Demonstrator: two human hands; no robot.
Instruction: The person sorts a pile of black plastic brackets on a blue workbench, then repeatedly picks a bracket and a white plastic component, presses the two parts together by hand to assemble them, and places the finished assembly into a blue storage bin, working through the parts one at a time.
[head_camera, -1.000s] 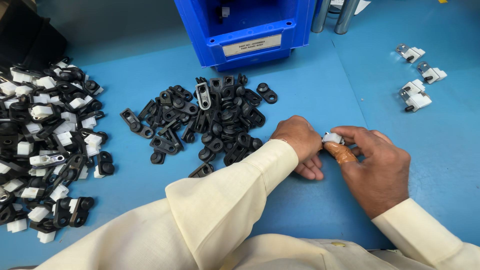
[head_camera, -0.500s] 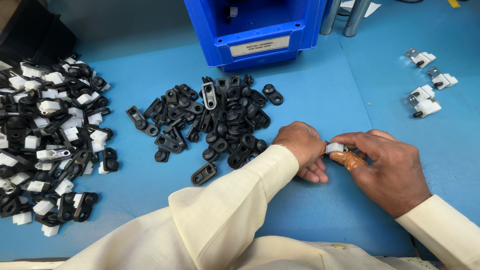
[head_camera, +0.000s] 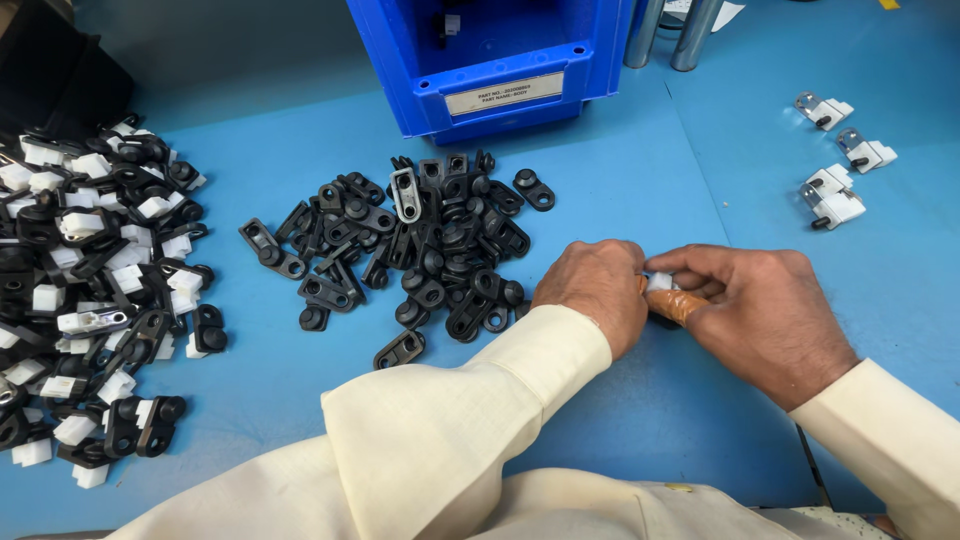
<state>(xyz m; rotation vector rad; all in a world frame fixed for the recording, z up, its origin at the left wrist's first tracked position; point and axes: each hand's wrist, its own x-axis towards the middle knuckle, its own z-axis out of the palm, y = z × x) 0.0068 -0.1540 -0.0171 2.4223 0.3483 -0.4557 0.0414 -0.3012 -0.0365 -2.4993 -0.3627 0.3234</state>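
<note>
My left hand (head_camera: 595, 290) and my right hand (head_camera: 765, 315) meet low over the blue table, fingers pinched together on one small white plastic clip part (head_camera: 660, 283). An orange cover sits on my right thumb. Most of the part is hidden by my fingers. Just left of my left hand lies a loose pile of black plastic clips (head_camera: 420, 250), with one grey metal-framed clip (head_camera: 405, 193) on top.
A blue bin (head_camera: 490, 60) stands at the back centre. At far left spreads a large heap of black and white assembled pieces (head_camera: 85, 280). Several finished white-and-metal clips (head_camera: 835, 160) lie at right. Two metal posts (head_camera: 665, 35) rise behind the bin.
Both hands stay together on the white part, with only small finger movement. The view has shifted slightly; nothing was picked up or put down.
</note>
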